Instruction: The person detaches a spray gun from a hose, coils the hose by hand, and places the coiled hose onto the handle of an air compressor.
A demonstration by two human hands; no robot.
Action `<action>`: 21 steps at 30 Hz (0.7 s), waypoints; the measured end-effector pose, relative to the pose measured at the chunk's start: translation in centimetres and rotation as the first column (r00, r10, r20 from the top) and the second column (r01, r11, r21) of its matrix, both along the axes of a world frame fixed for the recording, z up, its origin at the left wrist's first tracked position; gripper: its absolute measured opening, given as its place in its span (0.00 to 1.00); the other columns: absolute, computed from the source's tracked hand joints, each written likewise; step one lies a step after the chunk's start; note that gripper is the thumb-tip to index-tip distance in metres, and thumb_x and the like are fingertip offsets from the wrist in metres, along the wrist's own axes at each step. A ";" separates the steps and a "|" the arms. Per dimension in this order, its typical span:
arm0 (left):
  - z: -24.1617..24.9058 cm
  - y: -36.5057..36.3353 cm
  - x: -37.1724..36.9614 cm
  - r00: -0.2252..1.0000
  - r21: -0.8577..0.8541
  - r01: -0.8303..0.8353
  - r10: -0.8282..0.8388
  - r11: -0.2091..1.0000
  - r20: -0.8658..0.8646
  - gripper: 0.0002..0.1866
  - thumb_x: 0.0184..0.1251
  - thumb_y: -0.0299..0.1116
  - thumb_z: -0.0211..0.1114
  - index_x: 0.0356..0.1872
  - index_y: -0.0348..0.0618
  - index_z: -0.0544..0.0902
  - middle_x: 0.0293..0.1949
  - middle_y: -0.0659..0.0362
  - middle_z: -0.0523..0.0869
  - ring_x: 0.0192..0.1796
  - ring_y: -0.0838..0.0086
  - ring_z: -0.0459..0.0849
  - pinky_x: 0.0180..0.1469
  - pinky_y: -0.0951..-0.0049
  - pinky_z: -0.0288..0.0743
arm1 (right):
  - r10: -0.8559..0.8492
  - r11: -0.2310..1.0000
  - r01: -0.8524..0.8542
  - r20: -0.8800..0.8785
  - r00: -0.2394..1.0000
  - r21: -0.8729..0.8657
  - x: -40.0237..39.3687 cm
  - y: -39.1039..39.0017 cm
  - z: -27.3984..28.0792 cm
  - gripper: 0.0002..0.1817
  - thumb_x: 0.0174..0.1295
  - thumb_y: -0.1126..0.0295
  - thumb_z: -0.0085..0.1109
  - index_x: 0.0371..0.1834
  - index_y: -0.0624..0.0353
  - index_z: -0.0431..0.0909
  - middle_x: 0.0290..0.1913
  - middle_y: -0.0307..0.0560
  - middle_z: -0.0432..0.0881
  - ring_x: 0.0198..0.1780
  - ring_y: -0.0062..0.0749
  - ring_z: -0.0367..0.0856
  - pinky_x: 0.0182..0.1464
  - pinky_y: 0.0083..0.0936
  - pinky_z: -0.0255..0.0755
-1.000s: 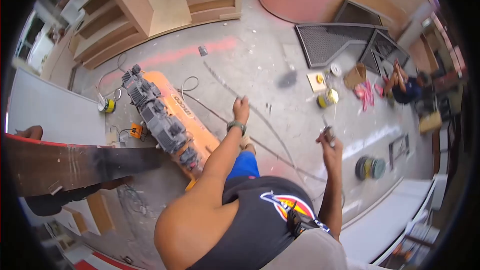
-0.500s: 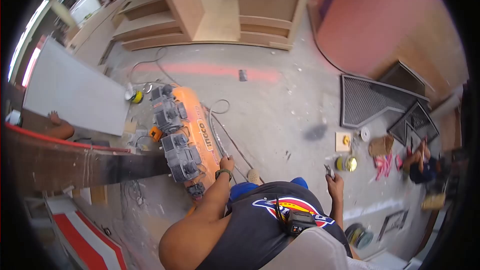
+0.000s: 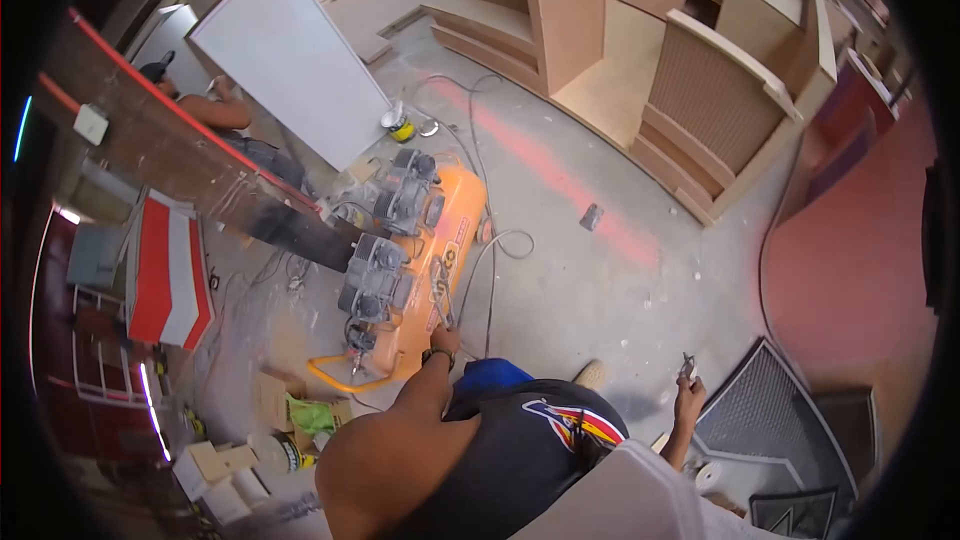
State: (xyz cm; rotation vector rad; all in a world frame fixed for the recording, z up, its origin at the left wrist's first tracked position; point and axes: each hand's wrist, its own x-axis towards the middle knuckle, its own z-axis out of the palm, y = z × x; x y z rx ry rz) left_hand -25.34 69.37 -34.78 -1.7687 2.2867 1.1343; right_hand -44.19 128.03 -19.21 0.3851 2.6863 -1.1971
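Note:
My left hand [image 3: 443,340], with a band at the wrist, is closed around a slim grey object [image 3: 441,292], probably a tool of a kind I cannot make out. It is held in front of the orange air compressor [image 3: 462,210], which has dusty grey motors [image 3: 377,278] on top. On the other side, my right hand [image 3: 688,402] grips a small metallic tool [image 3: 687,368] pointing up and away from me. Its exact kind is too small to tell. Below that hand lies a dark mesh-filled frame [image 3: 775,420].
A hose [image 3: 490,285] loops on the floor beside the compressor. Wooden cabinets [image 3: 570,20] stand ahead, a curved pink panel [image 3: 850,240] at right. A white board [image 3: 290,60] leans at left near a person [image 3: 215,110] behind a beam [image 3: 190,130]. Boxes [image 3: 215,465] lie lower left.
The view has swung right, so the cabinets and compressor appear turned and shifted. My foot now shows further right. Both hands still hold their objects.

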 end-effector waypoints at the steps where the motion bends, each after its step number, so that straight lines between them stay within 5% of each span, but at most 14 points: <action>1: 3.5 2.5 -1.4 0.999 -0.195 0.025 -0.031 0.981 -0.028 0.21 0.62 0.39 0.57 0.48 0.29 0.79 0.47 0.35 0.82 0.53 0.43 0.81 0.58 0.53 0.73 | 0.040 0.999 -0.039 -0.023 0.999 0.011 -3.5 0.9 0.6 0.18 0.60 0.60 0.58 0.28 0.67 0.74 0.20 0.38 0.68 0.25 0.24 0.64 0.28 0.28 0.60; 8: 7.6 5.9 -11.0 0.956 -0.141 0.167 -0.126 0.976 0.265 0.26 0.64 0.43 0.55 0.55 0.29 0.76 0.53 0.35 0.79 0.57 0.46 0.79 0.61 0.55 0.71 | -0.116 0.991 0.094 -0.251 0.961 -0.099 -15.1 7.7 7.8 0.16 0.61 0.62 0.58 0.28 0.66 0.73 0.21 0.36 0.67 0.25 0.23 0.61 0.27 0.28 0.56; 12: 13.7 9.5 -16.9 0.961 -0.100 0.225 -0.204 0.969 0.187 0.24 0.65 0.50 0.56 0.45 0.37 0.82 0.49 0.39 0.83 0.54 0.48 0.81 0.58 0.55 0.73 | -0.107 0.988 0.076 -0.237 0.966 -0.137 -17.9 9.6 3.4 0.15 0.61 0.63 0.59 0.29 0.66 0.73 0.21 0.36 0.67 0.25 0.23 0.62 0.27 0.28 0.57; 16: 9.7 9.1 -19.4 0.922 -0.023 0.359 -0.351 0.933 0.164 0.24 0.64 0.53 0.57 0.41 0.39 0.84 0.47 0.43 0.84 0.52 0.49 0.82 0.57 0.55 0.73 | 0.021 0.992 -0.024 -0.019 1.000 -0.122 -21.2 4.7 3.5 0.16 0.60 0.63 0.60 0.28 0.67 0.72 0.21 0.39 0.70 0.25 0.26 0.64 0.28 0.30 0.60; 17: 9.3 9.1 -19.8 0.910 0.010 0.380 -0.376 0.925 0.174 0.24 0.63 0.53 0.57 0.41 0.39 0.84 0.47 0.43 0.84 0.52 0.49 0.82 0.56 0.55 0.73 | 0.022 0.970 -0.037 -0.064 0.998 -0.240 -22.7 3.0 2.5 0.15 0.58 0.62 0.61 0.25 0.66 0.76 0.20 0.38 0.70 0.25 0.22 0.64 0.28 0.29 0.60; 19: 7.1 9.0 -19.6 0.903 -0.004 0.388 -0.380 0.922 0.200 0.26 0.63 0.55 0.58 0.40 0.39 0.85 0.43 0.44 0.86 0.50 0.50 0.83 0.54 0.56 0.74 | 0.222 0.975 -0.223 -0.133 0.966 0.009 -27.0 0.0 0.8 0.17 0.57 0.61 0.62 0.25 0.68 0.76 0.19 0.44 0.73 0.25 0.25 0.69 0.28 0.33 0.63; 21: 5.8 7.6 -19.8 0.925 0.098 0.340 -0.351 0.935 0.145 0.26 0.62 0.55 0.58 0.39 0.39 0.85 0.39 0.44 0.86 0.48 0.51 0.84 0.52 0.56 0.75 | 0.263 0.964 -0.264 -0.047 0.964 -0.008 -30.6 -4.9 4.6 0.21 0.57 0.58 0.62 0.24 0.69 0.76 0.19 0.47 0.74 0.24 0.26 0.70 0.26 0.36 0.63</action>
